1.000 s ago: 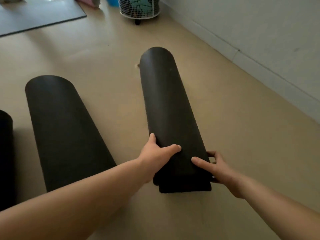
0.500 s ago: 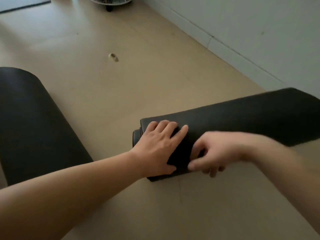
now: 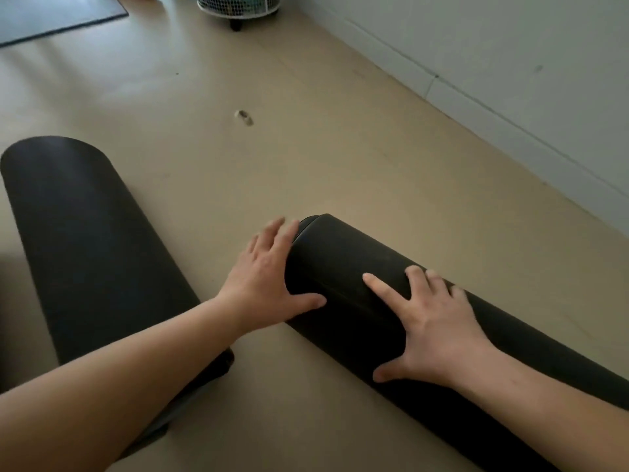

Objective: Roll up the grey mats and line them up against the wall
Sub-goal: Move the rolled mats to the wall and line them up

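While left hand (image 3: pixel 269 284) lay spread against the end of rolled mat (image 3: pixel 340 260), right hand (image 3: pixel 432 332) pressed splayed atop it; second roll (image 3: pixel 78 240) lay left of both.

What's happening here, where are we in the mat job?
A person has both hands on a rolled grey mat on the floor. The left hand presses against its end, and the right hand is spread flat on top. That roll lies short of the wall, with bare floor between. A second rolled mat lies to the left, and a flat mat lies unrolled at the far left.
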